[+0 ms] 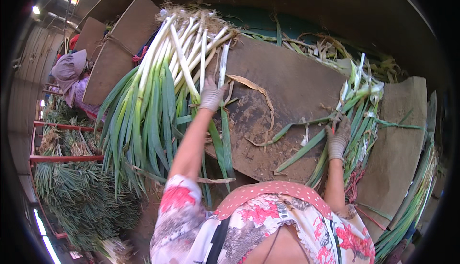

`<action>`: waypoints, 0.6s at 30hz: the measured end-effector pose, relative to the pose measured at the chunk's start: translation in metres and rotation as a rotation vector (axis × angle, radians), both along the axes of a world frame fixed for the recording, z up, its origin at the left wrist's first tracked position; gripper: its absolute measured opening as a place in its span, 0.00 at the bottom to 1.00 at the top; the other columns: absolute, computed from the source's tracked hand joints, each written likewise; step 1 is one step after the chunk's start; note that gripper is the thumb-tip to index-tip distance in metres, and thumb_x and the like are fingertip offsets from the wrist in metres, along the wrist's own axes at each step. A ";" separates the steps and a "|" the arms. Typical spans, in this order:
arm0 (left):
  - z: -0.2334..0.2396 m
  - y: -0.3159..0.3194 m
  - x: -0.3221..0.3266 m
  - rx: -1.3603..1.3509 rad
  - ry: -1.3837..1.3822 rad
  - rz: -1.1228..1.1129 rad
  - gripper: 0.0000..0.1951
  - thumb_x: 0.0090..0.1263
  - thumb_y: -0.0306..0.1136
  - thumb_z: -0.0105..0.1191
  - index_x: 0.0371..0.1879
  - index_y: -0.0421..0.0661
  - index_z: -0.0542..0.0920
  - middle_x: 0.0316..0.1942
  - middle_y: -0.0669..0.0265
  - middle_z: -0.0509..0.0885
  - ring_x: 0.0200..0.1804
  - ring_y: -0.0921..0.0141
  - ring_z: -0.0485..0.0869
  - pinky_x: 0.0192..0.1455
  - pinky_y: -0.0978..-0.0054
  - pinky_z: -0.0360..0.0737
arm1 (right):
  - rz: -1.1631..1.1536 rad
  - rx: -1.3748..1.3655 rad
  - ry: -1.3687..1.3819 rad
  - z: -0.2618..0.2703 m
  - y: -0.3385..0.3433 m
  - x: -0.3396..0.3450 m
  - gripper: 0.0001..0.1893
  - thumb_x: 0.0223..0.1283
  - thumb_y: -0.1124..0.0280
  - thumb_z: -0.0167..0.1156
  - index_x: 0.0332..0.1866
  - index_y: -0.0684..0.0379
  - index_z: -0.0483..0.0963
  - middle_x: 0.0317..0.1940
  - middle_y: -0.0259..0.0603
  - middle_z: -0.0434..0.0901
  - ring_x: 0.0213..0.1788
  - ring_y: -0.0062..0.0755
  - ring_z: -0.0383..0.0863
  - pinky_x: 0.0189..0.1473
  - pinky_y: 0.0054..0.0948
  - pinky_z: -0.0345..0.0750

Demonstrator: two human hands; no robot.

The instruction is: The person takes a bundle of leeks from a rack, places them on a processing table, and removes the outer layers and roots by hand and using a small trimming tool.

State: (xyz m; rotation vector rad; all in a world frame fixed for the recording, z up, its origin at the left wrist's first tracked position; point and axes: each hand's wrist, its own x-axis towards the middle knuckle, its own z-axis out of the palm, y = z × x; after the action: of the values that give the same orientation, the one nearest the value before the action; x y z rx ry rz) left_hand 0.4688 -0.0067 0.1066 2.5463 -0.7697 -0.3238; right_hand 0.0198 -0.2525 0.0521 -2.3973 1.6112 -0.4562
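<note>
My left hand point(212, 94), in a pale glove, lies on the near side of a heap of long Welsh onions point(143, 95). Its fingertips touch the stalks, beside a loose onion stalk point(223, 60); the blur hides whether they grip one. My right hand point(337, 138), gloved too, rests with curled fingers at a pile of stripped green leaves point(359, 116). A small red thing point(333, 131) shows between its fingers, too little to name. Whether the fingers close on leaves there is unclear. A dry brown leaf point(260, 91) lies between my hands on the dirty board point(294, 73).
Husks and leaf scraps point(327, 50) line the board's far edge. Upright panels point(118, 48) point(399, 127) flank both sides. Left, another person in a sun hat point(70, 69) sits beyond a panel. Bundled onions point(82, 192) fill a red metal frame point(68, 158); more onions point(413, 199) lie far right.
</note>
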 end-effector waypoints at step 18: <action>-0.009 0.001 -0.084 -0.003 -0.471 0.041 0.14 0.60 0.33 0.57 0.43 0.42 0.80 0.46 0.52 0.81 0.48 0.51 0.80 0.54 0.55 0.77 | 0.913 0.748 -0.173 0.050 0.142 0.053 0.40 0.45 0.64 0.71 0.69 0.60 0.66 0.54 0.55 0.80 0.54 0.53 0.82 0.57 0.41 0.78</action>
State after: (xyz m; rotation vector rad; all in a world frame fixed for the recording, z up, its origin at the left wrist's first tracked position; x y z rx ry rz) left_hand 0.3845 -0.0058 0.0973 2.6608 -0.8756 0.3048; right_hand 0.0726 -0.1101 0.1017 -2.0877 0.3616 0.1087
